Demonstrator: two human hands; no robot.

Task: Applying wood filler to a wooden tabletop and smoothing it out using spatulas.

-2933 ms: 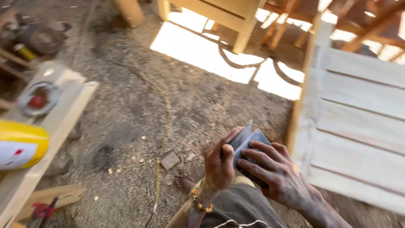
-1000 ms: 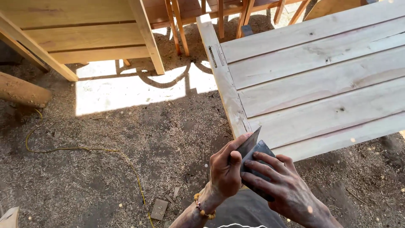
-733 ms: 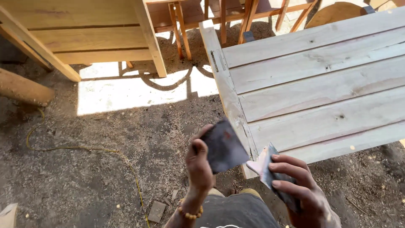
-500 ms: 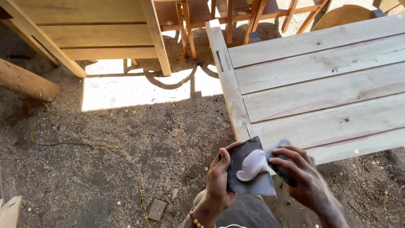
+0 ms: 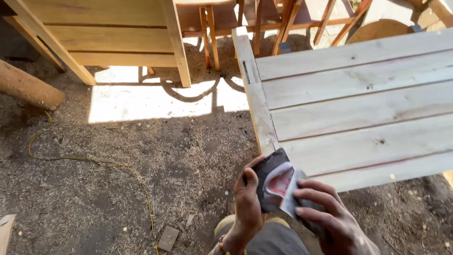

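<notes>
At the lower centre of the frame, the left hand (image 5: 248, 208) pinches the left edge of a dark sandpaper sheet (image 5: 271, 182), thumb on top. The right hand (image 5: 330, 222) clamps the sheet's folded right part (pale backing curled outward). Below: sawdust-covered dirt ground (image 5: 141, 189), a small wood offcut (image 5: 168, 238), a yellow cord (image 5: 94, 163) at left. Just beyond the hands, centre right, lies a pale slatted wooden panel (image 5: 358, 108). Open ground lies left of its edge. Wooden furniture frames (image 5: 122, 42) occupy the upper left.
</notes>
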